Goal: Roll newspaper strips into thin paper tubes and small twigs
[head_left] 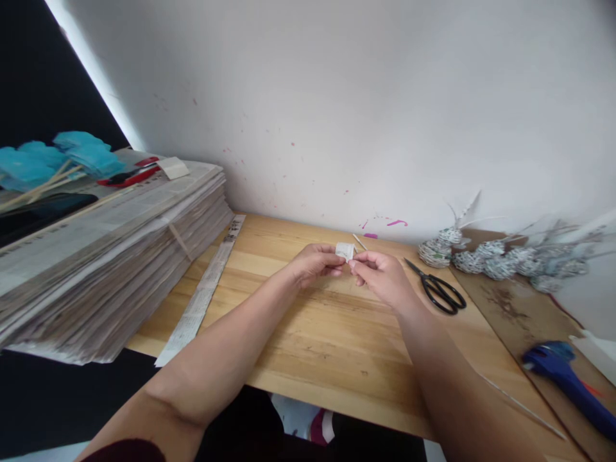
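A small piece of printed paper is held between my two hands above the middle of the wooden table. My left hand pinches its left lower side, thumb against fingers. On the other side, my right hand grips the paper's lower right edge between thumb and forefinger. Just behind the hands lies a thin white stick. Black scissors rest to the right of my right hand, blades pointing away to the back left.
A tall newspaper stack stands at left, with red-handled pliers and blue bundles on top. A long newspaper strip lies beside it. At right are woven paper pieces, a blue glue gun and a thin rod.
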`<state>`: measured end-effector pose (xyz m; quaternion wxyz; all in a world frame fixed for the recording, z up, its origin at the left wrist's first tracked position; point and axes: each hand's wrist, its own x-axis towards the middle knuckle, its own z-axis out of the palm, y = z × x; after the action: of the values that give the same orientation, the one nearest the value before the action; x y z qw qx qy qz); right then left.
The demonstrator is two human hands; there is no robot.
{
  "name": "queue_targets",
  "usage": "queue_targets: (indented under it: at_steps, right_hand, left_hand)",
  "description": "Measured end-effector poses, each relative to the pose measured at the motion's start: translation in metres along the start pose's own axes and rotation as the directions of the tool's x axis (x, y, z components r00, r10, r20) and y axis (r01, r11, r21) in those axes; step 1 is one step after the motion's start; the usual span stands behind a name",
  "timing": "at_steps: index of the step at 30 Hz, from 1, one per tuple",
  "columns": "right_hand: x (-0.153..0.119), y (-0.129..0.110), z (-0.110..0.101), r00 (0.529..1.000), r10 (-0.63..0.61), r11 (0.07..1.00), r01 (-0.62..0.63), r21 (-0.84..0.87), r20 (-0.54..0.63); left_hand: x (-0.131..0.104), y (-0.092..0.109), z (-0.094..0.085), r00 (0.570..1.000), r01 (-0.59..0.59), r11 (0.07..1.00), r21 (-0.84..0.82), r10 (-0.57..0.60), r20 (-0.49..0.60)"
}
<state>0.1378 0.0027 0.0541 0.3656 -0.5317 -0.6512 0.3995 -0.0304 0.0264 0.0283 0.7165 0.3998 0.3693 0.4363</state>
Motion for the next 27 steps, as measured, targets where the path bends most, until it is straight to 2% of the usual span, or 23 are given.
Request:
queue_targets:
  at_steps: [7, 12, 16, 21, 24, 27]
  right_hand:
    - [0.001, 0.005, -0.001, 0.999, -0.016, 0.999, 0.014, 0.029, 0.04]
    - [0.0, 0.005, 0.0, 0.998, -0.037, 0.998, 0.04, -0.045, 0.058]
    - [0.0, 0.008, 0.005, 0.988, -0.154, 0.972, 0.154, -0.175, 0.015]
    - [-0.001, 0.016, 0.011, 0.915, -0.403, 0.84, 0.368, -0.397, -0.004]
    - [-0.001, 0.019, 0.014, 0.895, -0.447, 0.796, 0.389, -0.463, -0.017]
    - [-0.002, 0.02, 0.016, 0.89, -0.453, 0.799, 0.382, -0.464, -0.046]
  left_hand:
    - [-0.003, 0.003, 0.001, 1.0, 0.01, 1.0, 0.029, -0.01, -0.023]
    - [-0.005, 0.005, 0.005, 0.998, 0.027, 0.997, 0.074, -0.022, -0.06]
    - [-0.003, 0.004, 0.009, 0.991, 0.053, 0.995, 0.087, -0.042, -0.127]
    - [-0.003, 0.005, 0.014, 0.975, 0.078, 0.993, 0.092, -0.057, -0.214]
    - [-0.002, 0.004, 0.015, 0.972, 0.08, 0.993, 0.086, -0.058, -0.23]
    - [-0.001, 0.002, 0.013, 0.968, 0.089, 0.99, 0.108, -0.061, -0.242]
